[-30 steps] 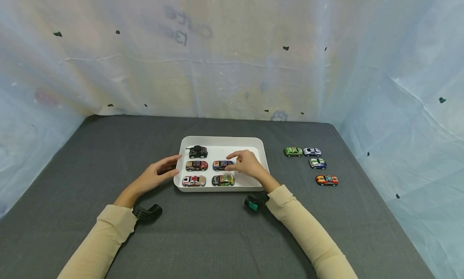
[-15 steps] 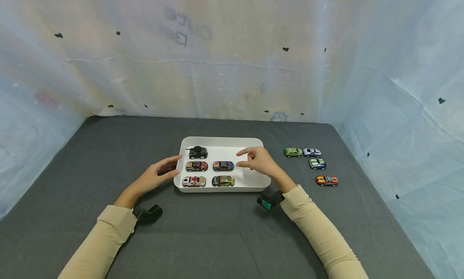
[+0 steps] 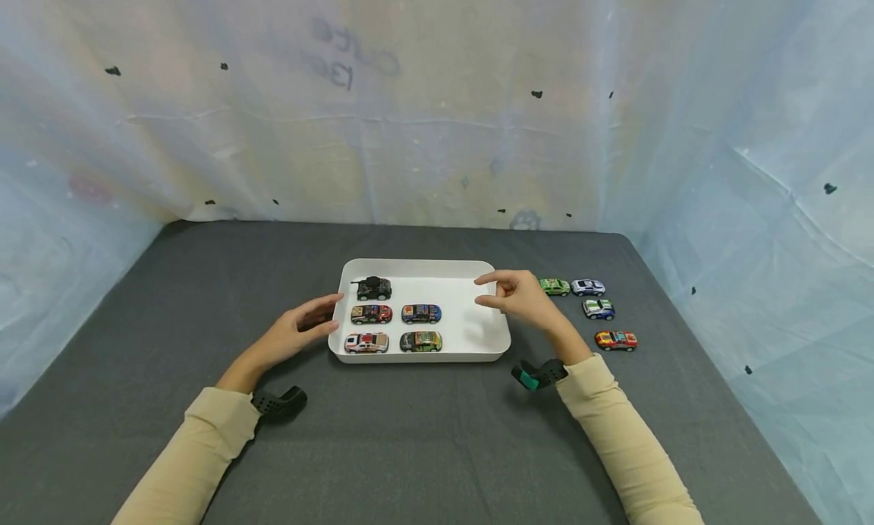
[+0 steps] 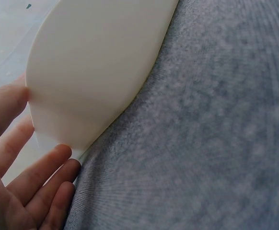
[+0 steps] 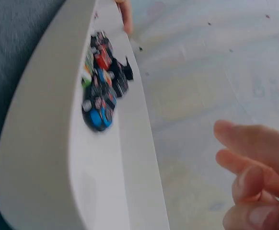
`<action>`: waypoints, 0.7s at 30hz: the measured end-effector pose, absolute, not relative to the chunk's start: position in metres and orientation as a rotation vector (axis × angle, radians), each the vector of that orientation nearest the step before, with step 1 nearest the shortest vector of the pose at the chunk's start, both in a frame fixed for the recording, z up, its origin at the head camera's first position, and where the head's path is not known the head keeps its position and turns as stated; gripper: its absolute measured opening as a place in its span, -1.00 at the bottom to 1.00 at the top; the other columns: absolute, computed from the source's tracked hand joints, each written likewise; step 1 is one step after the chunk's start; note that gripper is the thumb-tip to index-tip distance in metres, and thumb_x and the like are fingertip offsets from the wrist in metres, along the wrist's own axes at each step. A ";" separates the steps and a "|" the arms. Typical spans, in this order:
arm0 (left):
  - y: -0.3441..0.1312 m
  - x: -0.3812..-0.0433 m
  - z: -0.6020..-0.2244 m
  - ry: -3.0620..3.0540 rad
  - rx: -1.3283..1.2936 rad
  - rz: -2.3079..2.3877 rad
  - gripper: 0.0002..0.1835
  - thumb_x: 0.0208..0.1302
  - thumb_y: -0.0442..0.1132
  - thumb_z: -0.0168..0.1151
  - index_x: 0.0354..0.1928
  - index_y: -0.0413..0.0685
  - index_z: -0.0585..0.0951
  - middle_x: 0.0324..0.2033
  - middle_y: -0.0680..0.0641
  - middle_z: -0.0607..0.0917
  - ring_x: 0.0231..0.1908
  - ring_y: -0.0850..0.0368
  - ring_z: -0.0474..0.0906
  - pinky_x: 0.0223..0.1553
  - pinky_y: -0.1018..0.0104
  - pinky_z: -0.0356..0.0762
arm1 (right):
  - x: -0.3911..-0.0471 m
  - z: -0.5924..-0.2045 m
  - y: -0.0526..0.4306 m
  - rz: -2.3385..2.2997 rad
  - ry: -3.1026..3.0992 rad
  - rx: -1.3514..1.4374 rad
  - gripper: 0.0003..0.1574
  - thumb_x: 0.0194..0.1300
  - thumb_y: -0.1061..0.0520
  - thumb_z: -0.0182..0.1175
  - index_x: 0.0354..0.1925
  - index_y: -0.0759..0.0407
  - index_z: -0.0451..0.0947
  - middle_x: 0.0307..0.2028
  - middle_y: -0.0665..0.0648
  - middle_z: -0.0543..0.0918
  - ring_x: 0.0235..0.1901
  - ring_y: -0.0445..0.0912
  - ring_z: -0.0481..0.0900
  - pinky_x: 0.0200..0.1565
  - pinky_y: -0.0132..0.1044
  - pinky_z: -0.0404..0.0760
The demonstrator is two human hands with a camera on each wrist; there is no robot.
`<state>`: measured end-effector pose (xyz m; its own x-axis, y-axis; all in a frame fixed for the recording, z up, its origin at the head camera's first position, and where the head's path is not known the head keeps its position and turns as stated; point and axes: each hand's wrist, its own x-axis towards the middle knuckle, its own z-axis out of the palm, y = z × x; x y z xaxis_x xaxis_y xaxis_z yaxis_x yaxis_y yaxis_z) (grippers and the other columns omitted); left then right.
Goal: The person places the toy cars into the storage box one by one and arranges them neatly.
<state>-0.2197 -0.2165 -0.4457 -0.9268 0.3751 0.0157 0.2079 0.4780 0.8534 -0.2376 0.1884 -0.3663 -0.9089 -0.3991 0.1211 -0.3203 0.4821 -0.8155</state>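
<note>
A white tray point(image 3: 471, 335) holds several toy cars. In its left column stand a black toy vehicle with a turret-like top point(image 3: 373, 287), a red and black car point(image 3: 372, 314) and a white and red car point(image 3: 366, 343). Beside them are a blue car point(image 3: 421, 313) and a green and black car point(image 3: 421, 341). My left hand point(image 3: 300, 328) touches the tray's left end with relaxed fingers; the left wrist view shows fingertips point(image 4: 63, 151) at its wall. My right hand point(image 3: 522, 297) hovers over the tray's right rim, thumb and forefinger apart, holding nothing.
Right of the tray, on the grey cloth point(image 3: 410, 441), sit a partly hidden green car point(image 3: 556, 287), a white and purple car point(image 3: 588, 287), a white, blue and green car point(image 3: 598, 309) and a red and yellow car point(image 3: 616, 341). Pale sheeting point(image 3: 437, 168) hangs behind.
My right hand has moved away from the blue car, rightward to the tray's right edge; the blue car stays in the tray. My left hand has kept its place.
</note>
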 end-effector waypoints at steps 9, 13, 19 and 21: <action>-0.216 -0.221 -0.446 2.537 0.511 1.441 -0.36 0.40 -0.04 0.14 0.46 0.08 0.23 0.42 -0.23 0.29 0.34 -0.25 0.33 0.29 -0.24 0.33 | -0.240 -0.369 0.222 -1.401 2.657 -0.616 -0.60 0.23 0.22 0.30 0.03 0.35 0.60 -0.72 -0.06 0.43 -0.79 -0.28 0.20 -0.69 -0.40 0.25; -0.216 -0.220 -0.447 2.542 0.518 1.438 -0.36 0.40 -0.05 0.13 0.46 0.07 0.23 0.41 -0.23 0.31 0.32 -0.24 0.35 0.27 -0.21 0.36 | -0.241 -0.370 0.233 -1.391 2.671 -0.593 -0.61 0.25 0.21 0.29 0.04 0.32 0.60 -0.72 -0.06 0.44 -0.78 -0.29 0.21 -0.69 -0.39 0.26; -0.216 -0.220 -0.448 2.541 0.518 1.441 -0.36 0.40 -0.05 0.13 0.46 0.08 0.23 0.41 -0.23 0.32 0.32 -0.23 0.36 0.26 -0.20 0.38 | -0.242 -0.370 0.248 -1.370 2.687 -0.544 -0.60 0.25 0.16 0.30 0.05 0.26 0.60 -0.71 -0.07 0.43 -0.77 -0.29 0.24 -0.65 -0.36 0.33; -0.216 -0.220 -0.448 2.543 0.514 1.439 -0.36 0.40 -0.04 0.13 0.46 0.08 0.23 0.41 -0.23 0.31 0.32 -0.24 0.36 0.27 -0.21 0.37 | -0.243 -0.369 0.254 -1.373 2.688 -0.532 -0.60 0.25 0.17 0.29 0.05 0.27 0.59 -0.71 -0.06 0.43 -0.77 -0.28 0.24 -0.64 -0.34 0.35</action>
